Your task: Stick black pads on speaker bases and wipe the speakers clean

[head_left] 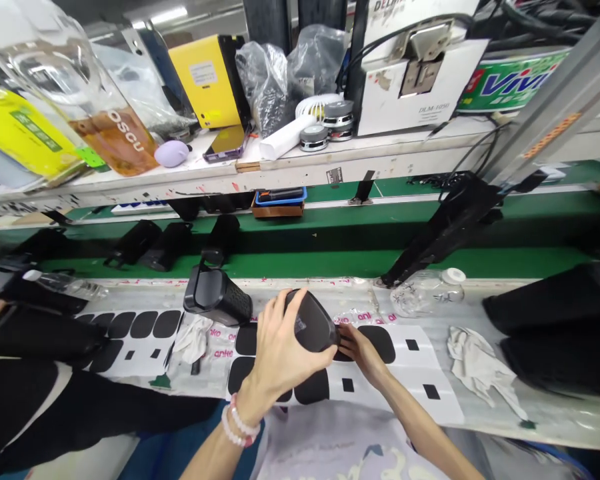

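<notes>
A black speaker-like housing (316, 323) is tilted up over the bench, its smooth rounded-square end towards me. My left hand (280, 340) spans that end, thumb on one edge and fingers over the far one. At its right edge, the curled fingers of my right hand (357, 348) grip the housing; their tips are partly hidden. Beneath both hands lies a white sheet (387, 387) of black rounded-square stickers (379, 342) and small black squares. Another black speaker (220, 298), with a carry handle and a perforated side, rests left of my left hand.
Several black units (166, 245) lie along the green conveyor (305, 260). White gloves (480, 367) and a clear bottle (427, 293) are on the right. A co-worker's dark sleeve (35, 333) reaches in at left. A cluttered shelf (300, 170) and slanted metal post (540, 107) stand ahead.
</notes>
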Tool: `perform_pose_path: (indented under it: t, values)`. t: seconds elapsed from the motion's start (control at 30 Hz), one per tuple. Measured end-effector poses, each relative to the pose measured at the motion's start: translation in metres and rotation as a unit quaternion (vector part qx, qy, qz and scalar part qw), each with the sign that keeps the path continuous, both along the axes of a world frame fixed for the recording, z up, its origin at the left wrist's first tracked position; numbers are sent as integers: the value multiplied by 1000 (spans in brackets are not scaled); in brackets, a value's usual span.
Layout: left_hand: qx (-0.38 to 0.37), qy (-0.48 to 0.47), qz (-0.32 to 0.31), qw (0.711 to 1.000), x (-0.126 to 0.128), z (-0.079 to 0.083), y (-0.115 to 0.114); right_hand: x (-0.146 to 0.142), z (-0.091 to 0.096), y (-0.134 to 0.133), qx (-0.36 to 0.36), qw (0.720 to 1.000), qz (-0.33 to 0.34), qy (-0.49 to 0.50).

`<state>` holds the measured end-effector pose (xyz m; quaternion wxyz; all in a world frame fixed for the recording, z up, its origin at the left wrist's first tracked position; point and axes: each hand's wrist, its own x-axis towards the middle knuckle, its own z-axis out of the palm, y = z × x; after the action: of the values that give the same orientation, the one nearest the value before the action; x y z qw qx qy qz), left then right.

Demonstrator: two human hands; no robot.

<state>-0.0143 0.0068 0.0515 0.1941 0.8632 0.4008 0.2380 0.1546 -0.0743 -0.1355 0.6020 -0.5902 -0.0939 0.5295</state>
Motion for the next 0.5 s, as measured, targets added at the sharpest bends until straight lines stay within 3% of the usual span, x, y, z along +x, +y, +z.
perform_pose_path:
  t: [0.1, 0.23, 0.37, 0.5]
  values:
    - [-5, -93, -14, 996, -26, 21, -1, 4, 15, 4, 19, 996, -56, 59]
    - [-24, -242, -79, 967, -54, 40, 3, 21, 64, 13, 77, 982, -134, 111]
    - [-19, -327, -121, 937, -57, 33, 12, 40, 123, 19, 113, 965, -198, 130]
    - [-84, -418, -93, 900, -43, 18, 12, 48, 165, 12, 118, 932, -319, 127]
